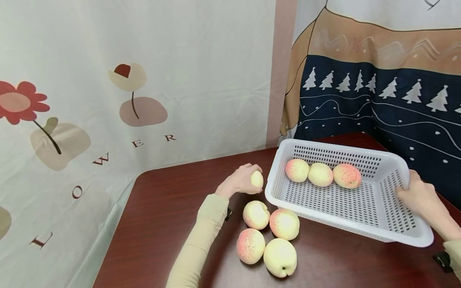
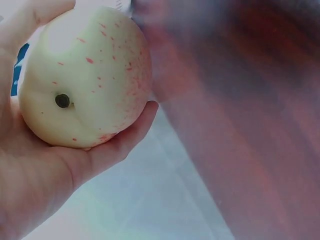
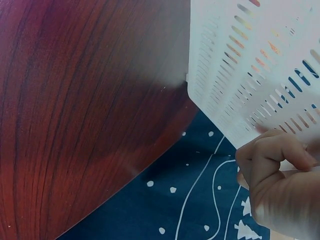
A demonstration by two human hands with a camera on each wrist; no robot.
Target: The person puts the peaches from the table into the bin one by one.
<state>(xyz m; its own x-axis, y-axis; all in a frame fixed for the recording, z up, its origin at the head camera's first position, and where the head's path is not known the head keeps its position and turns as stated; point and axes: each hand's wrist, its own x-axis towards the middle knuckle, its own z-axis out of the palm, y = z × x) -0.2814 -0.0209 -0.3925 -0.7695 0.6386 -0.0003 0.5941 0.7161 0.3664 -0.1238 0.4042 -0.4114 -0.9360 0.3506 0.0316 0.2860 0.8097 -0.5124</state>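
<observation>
My left hand [image 1: 240,181] grips a pale yellow peach [image 1: 257,179] just beyond the left end of a white plastic basket [image 1: 374,224]. In the left wrist view, the fingers curl round this peach [image 2: 95,75], whose dark stem pit and red flecks show. My right hand [image 1: 419,196] holds the basket's right end by the rim. Seen from the right wrist, the fingers [image 3: 272,152] bend over the edge of the slotted basket wall [image 3: 225,75]. Three peaches lie in a row along the basket's far side, among them a redder one [image 1: 347,176].
Several more peaches lie bunched on the dark red wooden table [image 1: 162,224], in front of the basket's left end, one of them a pale peach [image 1: 280,258]. A white curtain with flower prints [image 1: 201,80] and a dark blue cloth with trees [image 1: 338,108] hang behind.
</observation>
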